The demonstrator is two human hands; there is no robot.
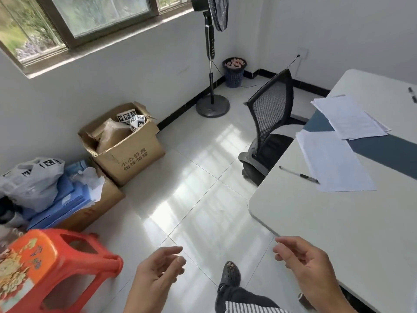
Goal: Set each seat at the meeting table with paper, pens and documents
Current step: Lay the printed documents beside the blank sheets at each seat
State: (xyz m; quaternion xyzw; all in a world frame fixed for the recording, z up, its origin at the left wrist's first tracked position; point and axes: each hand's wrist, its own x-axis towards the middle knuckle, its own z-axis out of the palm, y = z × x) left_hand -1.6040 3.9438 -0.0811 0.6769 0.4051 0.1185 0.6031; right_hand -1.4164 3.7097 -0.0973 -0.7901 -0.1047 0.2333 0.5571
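The white meeting table [352, 222] with a blue stripe fills the right side. On it lies a sheet of paper [331, 161] with a black pen [299, 175] beside its left edge. Farther back rests a small stack of documents [352, 118], and two more pens [412, 94] lie near the far right. A black mesh chair [270, 129] is pushed to the table's left side. My left hand [158, 274] hovers over the floor, fingers loosely curled, holding nothing. My right hand [309, 265] hangs by the table's near corner, fingers apart and empty.
An orange plastic stool [58, 265] stands at the lower left. Cardboard boxes [126, 143], blue folders [65, 199] and a plastic bag [31, 179] line the wall under the window. A standing fan [212, 64] and a blue waste basket [234, 72] occupy the far corner.
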